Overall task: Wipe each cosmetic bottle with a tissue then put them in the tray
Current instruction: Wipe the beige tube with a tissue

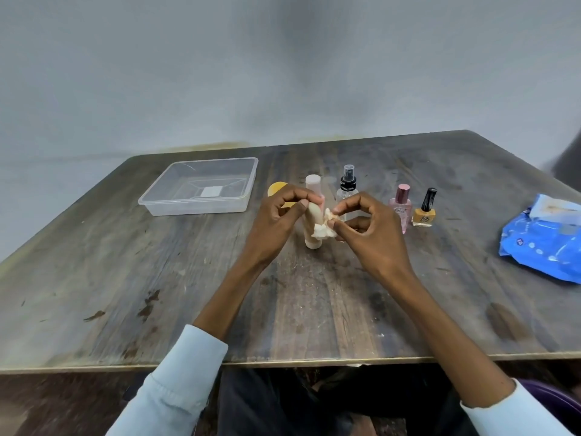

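My left hand [279, 217] grips a slim beige tube with a pale pink cap [313, 212], held upright over the table's middle. My right hand [371, 228] pinches a crumpled white tissue [323, 228] against the tube's lower side. Behind the hands stand a clear spray bottle with a black nozzle [348, 187], a pink perfume bottle [401, 206] and a yellow nail polish with a black cap [425, 210]. A yellow round item [276, 187] shows partly behind my left hand. The clear plastic tray [163, 201] sits at the back left with nothing in it.
A blue pack of wipes [544, 243], flap open, lies at the table's right edge. The worn wooden table [157, 294] has its front edge close to my lap. A dark object [566, 165] shows at the far right.
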